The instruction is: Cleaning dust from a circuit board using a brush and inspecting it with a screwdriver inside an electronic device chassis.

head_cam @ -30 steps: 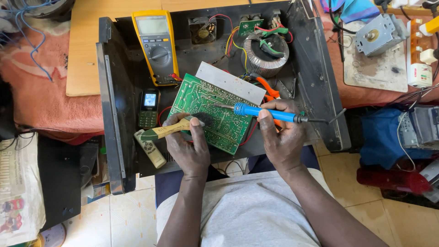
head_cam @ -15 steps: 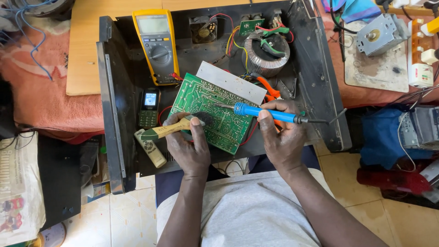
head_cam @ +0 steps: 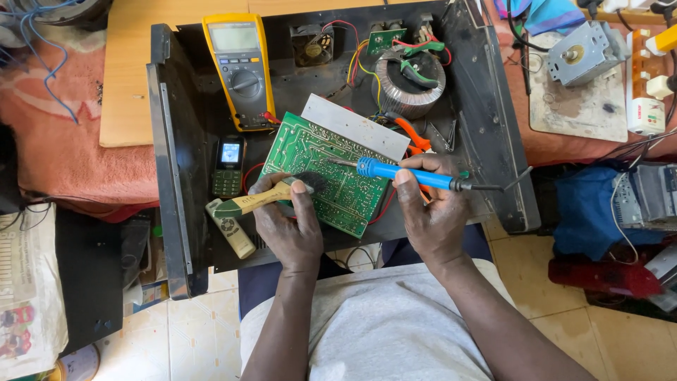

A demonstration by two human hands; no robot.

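A green circuit board (head_cam: 321,159) lies tilted inside an open black metal chassis (head_cam: 176,169), solder side up, with a white plate along its far edge. My right hand (head_cam: 434,212) grips a blue-handled soldering iron (head_cam: 402,173), whose metal tip rests on the board's upper middle. My left hand (head_cam: 285,222) holds a small wooden-handled brush (head_cam: 264,197); its dark bristles lie on the board's left part, and the fingers also support the board's near edge.
A yellow multimeter (head_cam: 240,67) leans in the chassis beside a small phone (head_cam: 229,166). A toroidal transformer (head_cam: 409,81) with coloured wires sits at the back. Orange-handled pliers (head_cam: 412,134) lie behind the board. A wooden board, red cloth, motor and power strip surround the chassis.
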